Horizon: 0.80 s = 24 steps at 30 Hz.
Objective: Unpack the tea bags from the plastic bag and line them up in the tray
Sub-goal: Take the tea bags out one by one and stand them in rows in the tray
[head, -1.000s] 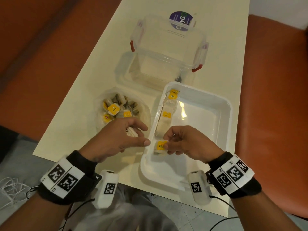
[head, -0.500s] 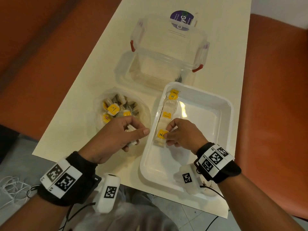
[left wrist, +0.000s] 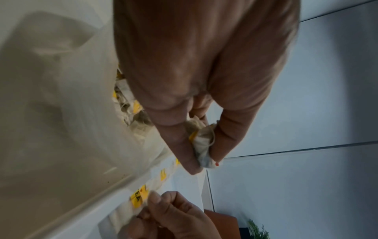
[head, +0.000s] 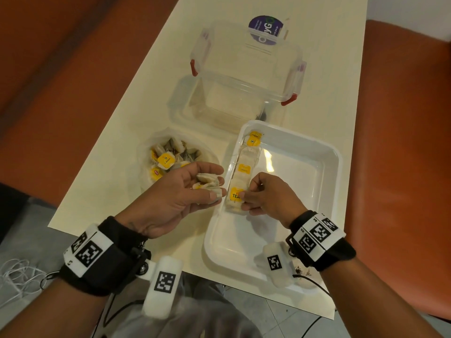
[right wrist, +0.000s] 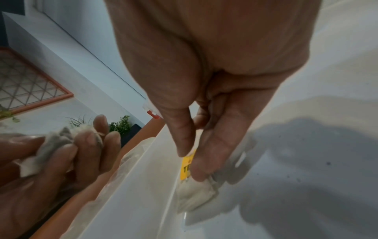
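Observation:
A clear plastic bag (head: 144,164) with several tea bags lies on the table, left of the white tray (head: 317,181). Along the tray's left wall lies a row of tea bags (head: 246,162) with yellow tags. My right hand (head: 258,196) pinches the nearest tea bag (head: 234,198) of that row, its tag (right wrist: 187,168) between thumb and forefinger. Between the plastic bag and the tray's left rim, my left hand (head: 195,189) holds a small bunch of tea bags (head: 207,181), also seen pinched in the left wrist view as the bunch (left wrist: 201,139).
A clear lidded storage box (head: 246,76) with red clips stands behind the tray. The cream table (head: 117,152) is narrow, with orange seating (head: 402,147) on both sides. The tray's near end overhangs the table's front edge.
My right hand carried the tea bag forward along the tray's left wall and set it at the near end of the row. My left hand turned palm-up, showing its tea bags.

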Tool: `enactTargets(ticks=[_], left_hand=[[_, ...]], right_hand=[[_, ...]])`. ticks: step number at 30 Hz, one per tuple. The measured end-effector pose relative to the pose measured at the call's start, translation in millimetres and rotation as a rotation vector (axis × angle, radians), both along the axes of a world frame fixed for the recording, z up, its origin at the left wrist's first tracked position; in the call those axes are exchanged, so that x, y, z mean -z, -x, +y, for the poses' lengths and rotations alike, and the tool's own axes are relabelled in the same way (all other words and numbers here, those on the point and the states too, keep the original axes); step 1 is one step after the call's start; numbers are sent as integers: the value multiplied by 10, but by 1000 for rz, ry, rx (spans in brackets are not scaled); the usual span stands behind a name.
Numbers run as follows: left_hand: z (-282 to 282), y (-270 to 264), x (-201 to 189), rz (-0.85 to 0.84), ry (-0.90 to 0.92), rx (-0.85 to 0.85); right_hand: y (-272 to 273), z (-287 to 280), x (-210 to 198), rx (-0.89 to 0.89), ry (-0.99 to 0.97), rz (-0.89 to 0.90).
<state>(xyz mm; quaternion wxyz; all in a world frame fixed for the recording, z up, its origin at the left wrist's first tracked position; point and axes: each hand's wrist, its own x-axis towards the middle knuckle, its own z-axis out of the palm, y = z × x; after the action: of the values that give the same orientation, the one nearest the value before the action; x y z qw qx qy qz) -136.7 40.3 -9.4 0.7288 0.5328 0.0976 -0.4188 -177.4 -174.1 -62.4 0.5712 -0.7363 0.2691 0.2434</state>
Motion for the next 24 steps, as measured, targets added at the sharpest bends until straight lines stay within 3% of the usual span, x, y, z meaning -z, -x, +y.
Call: enactTargets(ticks=[4, 9, 15, 21, 24], left_hand=[[-36, 24, 29, -23, -18, -13], [-196, 88, 72, 58, 27, -154], [-378, 175, 16, 87, 15, -113], [-377, 122, -18, 185, 23, -141], [-333, 100, -25, 154, -20, -145]], right_hand=[[101, -5, -222, 21, 86, -80], [298, 186, -555, -8, -83, -193], [345, 371, -549, 17, -24, -327], [381, 246, -611, 111, -261, -296], [418, 173, -621, 166, -363, -266]])
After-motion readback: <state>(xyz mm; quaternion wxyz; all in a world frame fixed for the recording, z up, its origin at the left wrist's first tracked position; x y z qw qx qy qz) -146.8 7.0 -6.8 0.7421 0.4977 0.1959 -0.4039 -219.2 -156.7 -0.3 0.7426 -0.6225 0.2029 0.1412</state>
